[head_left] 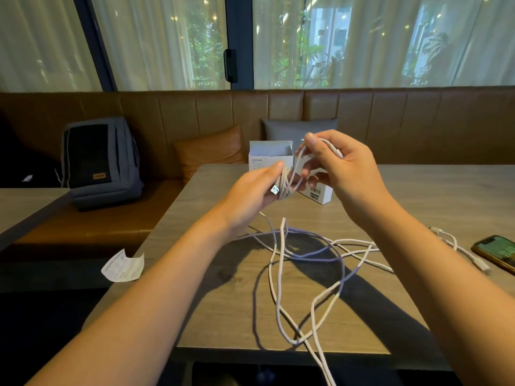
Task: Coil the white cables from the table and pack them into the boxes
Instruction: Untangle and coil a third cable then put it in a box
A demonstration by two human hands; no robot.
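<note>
Your left hand (259, 188) grips the half-wound white cable (285, 182), right hand (337, 162) pinching its loop; next, wind in the slack.

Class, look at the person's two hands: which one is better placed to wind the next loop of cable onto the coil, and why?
Right. The right hand pinches the free run of the white cable above the coil, so it can lay the next turn, while the left hand grips the coil.
</note>
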